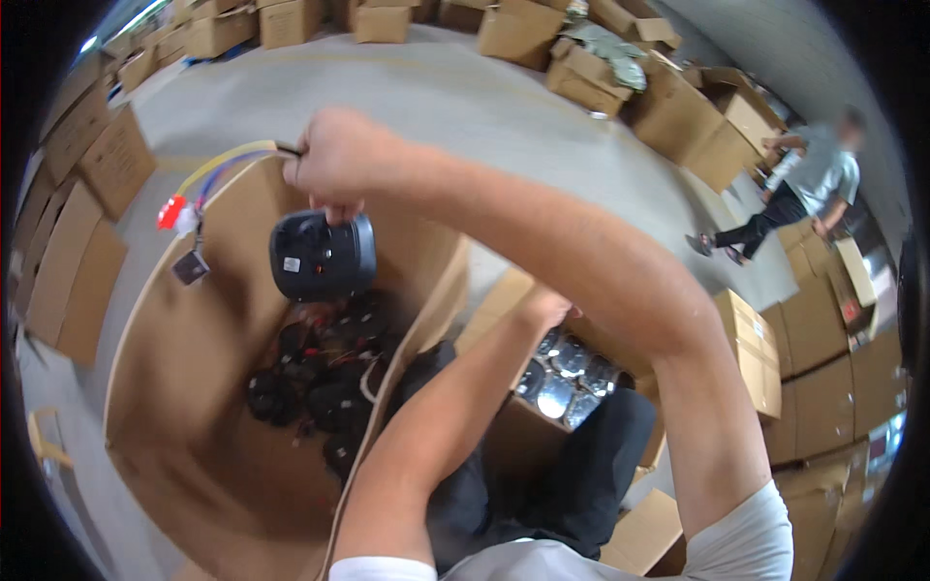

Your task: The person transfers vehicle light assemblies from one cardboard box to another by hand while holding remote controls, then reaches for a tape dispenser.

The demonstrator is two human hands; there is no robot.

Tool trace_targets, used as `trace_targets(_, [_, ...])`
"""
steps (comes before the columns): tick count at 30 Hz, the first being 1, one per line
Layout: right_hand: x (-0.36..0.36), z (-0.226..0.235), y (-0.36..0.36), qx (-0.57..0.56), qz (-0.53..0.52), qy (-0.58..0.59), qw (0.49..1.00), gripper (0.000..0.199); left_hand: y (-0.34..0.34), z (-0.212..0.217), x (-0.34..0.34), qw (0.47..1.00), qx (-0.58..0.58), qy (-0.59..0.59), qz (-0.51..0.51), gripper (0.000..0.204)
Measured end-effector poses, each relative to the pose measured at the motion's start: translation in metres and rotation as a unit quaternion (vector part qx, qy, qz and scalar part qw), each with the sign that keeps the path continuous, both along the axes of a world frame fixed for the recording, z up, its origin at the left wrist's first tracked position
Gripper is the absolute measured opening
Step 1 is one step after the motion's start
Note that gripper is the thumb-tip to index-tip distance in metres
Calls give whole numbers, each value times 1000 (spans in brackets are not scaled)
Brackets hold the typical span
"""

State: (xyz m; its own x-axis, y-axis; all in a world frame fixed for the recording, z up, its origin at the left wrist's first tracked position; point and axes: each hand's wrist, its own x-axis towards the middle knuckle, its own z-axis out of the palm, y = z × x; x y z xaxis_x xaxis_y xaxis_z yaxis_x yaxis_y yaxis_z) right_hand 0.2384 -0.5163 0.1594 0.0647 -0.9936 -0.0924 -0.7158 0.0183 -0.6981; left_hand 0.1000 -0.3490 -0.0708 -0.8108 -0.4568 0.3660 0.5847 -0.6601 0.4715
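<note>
- Black device (325, 261), rounded and boxy with a small white label, is held up over the opening of a tall cardboard box (174, 358).
- The right hand (339, 155), its arm stretched across to the left, is closed in a fist on a dark cable (289, 150), with fingertips at the device's upper edge.
- From that cable, yellow and blue wires (215, 165) arc out to the left, ending in a red connector (172, 211) and a small dark square block (192, 267).
- The left hand (554, 308) is partly hidden behind the right forearm, beside a smaller carton (494, 308); whether its fingers are apart or together, I cannot tell.
- Shiny, rounded items (572, 373) sit in rows in that carton, next to the person's dark trousers (601, 450).
- Dark parts with wires (334, 382) lie heaped at the bottom of the tall box.
- Stacked cartons (819, 407) stand to the right, and more cartons (77, 281) to the left.
- Across the grey floor (465, 116), another person (814, 179) in a light top and dark trousers is near the right-hand boxes.
- Farthest off, a row of open cartons (523, 34) lines the back, with pale plastic wrapping (610, 53) over one.
</note>
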Motion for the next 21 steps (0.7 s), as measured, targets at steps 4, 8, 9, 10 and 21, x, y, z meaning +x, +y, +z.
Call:
trace_targets(4, [84,-122,-20,13,35,-3,999,28,-41,9,9,954,-103,-280,9,29])
trace_targets(8, [114,-215,-21,26,98,79,992,22,-34,32,16,944,-68,-319,-56,28])
trace_targets(9, [44,-237,-37,-46,96,238,966,20,11,80,-28,944,-59,-311,-96,28])
trace_targets(10, [105,-232,-19,1,116,122,986,20,-41,21,10,929,-30,-368,-33,32])
trace_targets(21, [-41,-118,152,-460,-90,-45,882,11,-54,5,-18,975,138,-175,-21,59])
